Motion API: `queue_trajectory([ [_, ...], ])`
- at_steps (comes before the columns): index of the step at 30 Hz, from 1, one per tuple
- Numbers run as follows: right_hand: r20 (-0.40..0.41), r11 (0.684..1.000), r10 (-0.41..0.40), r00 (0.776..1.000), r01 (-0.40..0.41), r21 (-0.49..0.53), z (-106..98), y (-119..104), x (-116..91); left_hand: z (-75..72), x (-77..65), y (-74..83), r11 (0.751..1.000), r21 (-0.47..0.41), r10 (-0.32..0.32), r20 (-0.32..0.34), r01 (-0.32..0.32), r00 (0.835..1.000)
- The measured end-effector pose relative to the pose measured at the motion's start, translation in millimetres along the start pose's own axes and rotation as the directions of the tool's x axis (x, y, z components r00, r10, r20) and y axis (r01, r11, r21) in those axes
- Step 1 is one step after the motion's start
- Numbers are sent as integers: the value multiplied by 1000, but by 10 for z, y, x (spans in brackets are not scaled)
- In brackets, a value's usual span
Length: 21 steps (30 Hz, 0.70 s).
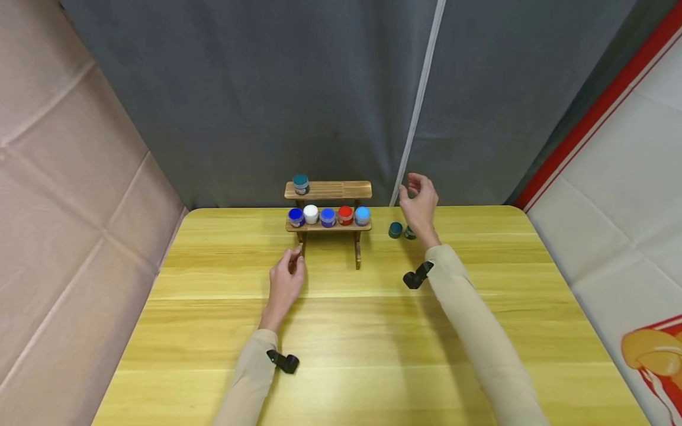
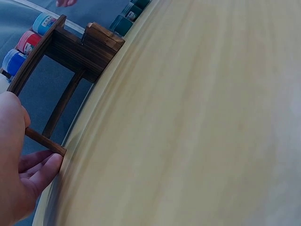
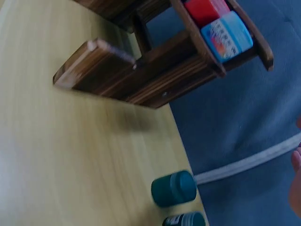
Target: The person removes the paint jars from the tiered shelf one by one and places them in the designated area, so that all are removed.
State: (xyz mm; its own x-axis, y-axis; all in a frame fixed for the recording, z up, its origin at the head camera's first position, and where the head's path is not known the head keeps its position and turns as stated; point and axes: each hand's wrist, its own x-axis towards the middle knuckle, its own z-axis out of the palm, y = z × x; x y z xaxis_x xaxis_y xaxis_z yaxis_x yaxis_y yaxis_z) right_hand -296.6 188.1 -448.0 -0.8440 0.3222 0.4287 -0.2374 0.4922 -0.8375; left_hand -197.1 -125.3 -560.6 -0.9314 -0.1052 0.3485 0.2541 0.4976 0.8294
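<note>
A two-tier wooden rack (image 1: 327, 190) stands toward the table's far edge. My left hand (image 1: 285, 284) is at its left front leg, thumb and fingers around the leg's foot (image 2: 46, 141) in the left wrist view. The lower shelf carries a row of small paint jars: dark blue (image 1: 296, 217), white (image 1: 311, 213), blue (image 1: 328, 218), red (image 1: 346, 215) and light blue (image 1: 362, 216). One teal jar (image 1: 301, 184) sits at the left of the upper shelf. Raised right of the rack, my right hand (image 1: 420, 204) holds nothing, its fingers loosely bent.
Two dark green jars, one (image 1: 395, 230) left of the other (image 1: 409, 232), stand on the table right of the rack, below my right hand. A grey curtain (image 1: 256, 106) hangs behind the wooden table (image 1: 341, 331). Fabric walls (image 1: 80, 195) flank it.
</note>
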Motion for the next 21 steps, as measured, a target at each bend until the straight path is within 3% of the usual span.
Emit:
queue_trajectory([
  [12,37,998,-46,998,44,54,186,-196,87,-12,3,-4,1000,-2,-23,19,23,1000],
  [21,50,995,-84,995,81,57,349,-369,121,5,5,-16,1000,-2,6,15,-6,1000],
])
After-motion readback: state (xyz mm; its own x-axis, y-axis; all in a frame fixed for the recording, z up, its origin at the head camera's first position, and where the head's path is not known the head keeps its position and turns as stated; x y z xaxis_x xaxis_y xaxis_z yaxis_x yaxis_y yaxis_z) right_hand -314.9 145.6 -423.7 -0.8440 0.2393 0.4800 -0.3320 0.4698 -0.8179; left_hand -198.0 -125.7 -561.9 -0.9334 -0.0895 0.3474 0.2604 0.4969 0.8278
